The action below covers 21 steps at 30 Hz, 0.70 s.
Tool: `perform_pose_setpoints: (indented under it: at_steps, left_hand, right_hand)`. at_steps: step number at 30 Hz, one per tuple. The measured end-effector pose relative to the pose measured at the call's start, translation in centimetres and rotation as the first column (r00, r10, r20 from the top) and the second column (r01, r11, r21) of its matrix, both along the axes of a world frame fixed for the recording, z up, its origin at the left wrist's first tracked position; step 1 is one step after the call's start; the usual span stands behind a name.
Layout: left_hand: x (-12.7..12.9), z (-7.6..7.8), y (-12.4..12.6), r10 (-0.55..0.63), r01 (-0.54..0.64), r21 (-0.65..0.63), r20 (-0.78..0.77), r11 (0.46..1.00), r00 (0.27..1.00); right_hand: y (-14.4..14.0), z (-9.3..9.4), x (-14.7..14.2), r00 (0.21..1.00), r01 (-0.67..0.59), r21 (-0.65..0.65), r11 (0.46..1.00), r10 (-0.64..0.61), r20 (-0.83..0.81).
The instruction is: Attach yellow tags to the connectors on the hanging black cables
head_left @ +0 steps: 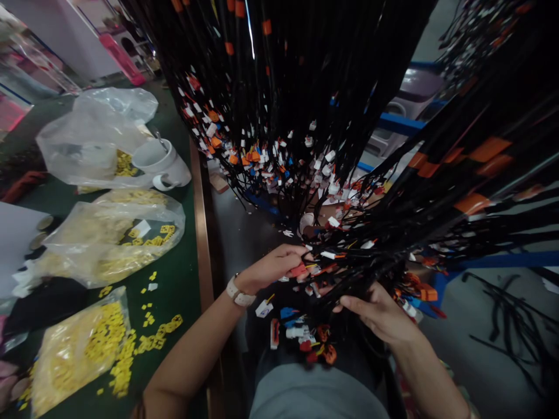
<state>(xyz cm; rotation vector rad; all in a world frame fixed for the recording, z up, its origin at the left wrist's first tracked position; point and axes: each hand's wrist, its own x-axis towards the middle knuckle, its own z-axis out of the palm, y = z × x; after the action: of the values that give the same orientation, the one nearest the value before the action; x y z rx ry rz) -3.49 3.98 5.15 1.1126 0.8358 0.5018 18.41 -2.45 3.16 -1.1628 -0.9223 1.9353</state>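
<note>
Many black wires end in white, orange connectors.

Over on the green table, a white mug stands close to the wooden edge strip, a spoon handle poking out of it. Behind the mug sits a crumpled clear bag; in front of it, a bag of yellow pieces lies flat. Another yellow-filled bag rests toward the near edge, loose yellow pieces scattered just beside it. Black cable offcuts lie on the grey floor, far right.
</note>
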Motion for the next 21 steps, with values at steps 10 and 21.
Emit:
perform_pose_setpoints:
  at_steps: [10, 21]
  left_hand:
    - [-0.1, 0.7, 0.3, -0.057, 0.091, 0.178, -0.186, 0.98, 0.981]
    - [0.3, 0.1, 0.1, -0.11, 0.15, 0.189, -0.21, 0.97, 0.972]
  right_hand:
    - [0.0, -1.0, 0.7, 0.996, 0.013, 0.01, 1.0, -0.014, 0.093]
    - [-0.3, 0.0, 2.2, 0.907, -0.043, 0.162, 0.986, -0.03, 0.421]
